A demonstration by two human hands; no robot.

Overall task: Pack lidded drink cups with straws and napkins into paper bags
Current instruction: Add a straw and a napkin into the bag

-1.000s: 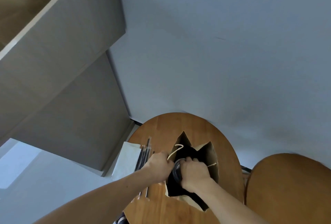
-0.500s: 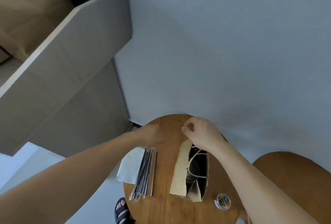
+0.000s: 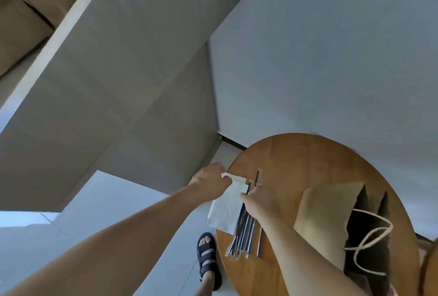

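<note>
Thin white napkins (image 3: 225, 210) lie between the hands, one corner pinched up by the left hand (image 3: 209, 182), while the right hand (image 3: 259, 198) rests over the dark straws (image 3: 244, 234), grip hidden, beside the brown paper bag (image 3: 329, 220).

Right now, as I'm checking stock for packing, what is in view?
table: one, brown wood, round, lower right
bag: one, brown paper with white cord handles, open, on the table's right side
napkins: a stack, white, on the table's left edge, overhanging it
straws: several, dark, in clear wrappers, beside the napkins
cabinet: one, grey, left of the table
foot: one, in a dark sandal, on the floor beside the table
left hand: pinches a lifted napkin corner
right hand: on the straws by the napkins' edge, grip unclear
</note>
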